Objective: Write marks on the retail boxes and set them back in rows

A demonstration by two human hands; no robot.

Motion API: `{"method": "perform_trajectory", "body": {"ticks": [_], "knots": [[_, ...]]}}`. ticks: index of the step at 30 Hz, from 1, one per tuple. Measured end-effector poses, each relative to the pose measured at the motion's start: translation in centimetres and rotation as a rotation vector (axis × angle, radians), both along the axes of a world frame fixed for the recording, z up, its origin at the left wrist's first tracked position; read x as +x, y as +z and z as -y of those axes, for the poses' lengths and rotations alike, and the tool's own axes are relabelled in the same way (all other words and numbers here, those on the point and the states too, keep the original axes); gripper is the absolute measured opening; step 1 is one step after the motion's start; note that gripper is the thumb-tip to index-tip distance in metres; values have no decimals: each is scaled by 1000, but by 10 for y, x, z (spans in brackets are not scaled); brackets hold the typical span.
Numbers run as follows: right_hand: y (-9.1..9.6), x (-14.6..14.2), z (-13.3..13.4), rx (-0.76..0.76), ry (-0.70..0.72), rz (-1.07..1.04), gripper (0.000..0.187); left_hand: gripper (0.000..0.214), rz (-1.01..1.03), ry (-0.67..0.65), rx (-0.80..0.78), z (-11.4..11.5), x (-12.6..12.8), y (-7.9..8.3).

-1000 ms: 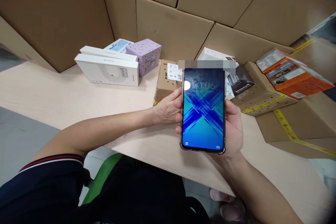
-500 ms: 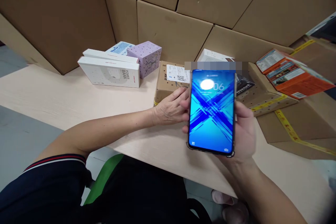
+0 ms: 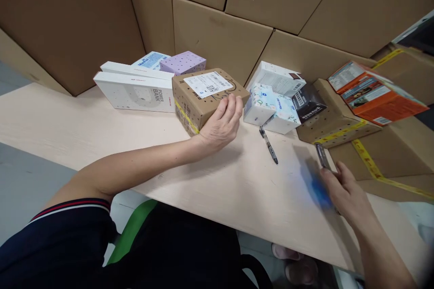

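Note:
My left hand (image 3: 220, 124) is closed on the front right part of a small brown cardboard box (image 3: 190, 101). Its fingers lie along the top edge, while the thumb is hidden. The box has a white label on top, yellow tape on its side, and looks slightly tilted. In my right hand (image 3: 346, 189) is a smartphone (image 3: 322, 156), seen nearly edge-on, with its screen turned down and casting a blue glow on the table. A black pen (image 3: 268, 145) lies between the two hands.
White power bank boxes (image 3: 135, 92) and a purple box (image 3: 183, 63) stand at left. Tissue packs (image 3: 283, 115), a white box (image 3: 276, 76) and a black box (image 3: 308, 101) sit at centre right. Taped cartons (image 3: 339, 119) bear an orange box (image 3: 386, 108). Large cartons (image 3: 217, 31) wall the back.
My right hand has swung the phone right and down, turning its screen toward the table. The brown box has shifted left and toward me with my left hand on it.

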State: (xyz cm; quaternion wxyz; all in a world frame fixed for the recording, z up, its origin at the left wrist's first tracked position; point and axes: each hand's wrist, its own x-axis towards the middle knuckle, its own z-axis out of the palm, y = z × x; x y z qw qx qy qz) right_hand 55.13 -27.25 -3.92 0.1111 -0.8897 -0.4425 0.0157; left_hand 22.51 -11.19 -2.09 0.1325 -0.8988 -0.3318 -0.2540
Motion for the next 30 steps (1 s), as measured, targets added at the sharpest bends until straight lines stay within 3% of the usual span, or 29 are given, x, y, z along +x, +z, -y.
{"method": "perform_trajectory", "body": {"ticks": [2,6,11,15,18,21,26,30], "knots": [[-3,10,3,-104,-38,-37,98,57,-12,52,-57,-1,5,6],[-4,14,-2,-177,-40,62,99,66,24,117,-152,-16,23,10],[-16,23,-9,-174,-48,112,96,69,64,198,-191,-62,50,10],[-18,29,-9,-185,-45,55,98,72,97,201,-247,-91,57,17],[-11,25,-9,-239,-43,13,96,64,28,161,-302,-91,63,21],[-6,15,-12,-240,-28,26,93,54,-4,128,-365,-77,81,21],[-5,-2,-19,-156,10,155,81,66,93,140,-484,-64,118,13],[-5,-8,-16,-18,145,220,72,62,52,140,-467,-71,122,10]]}}
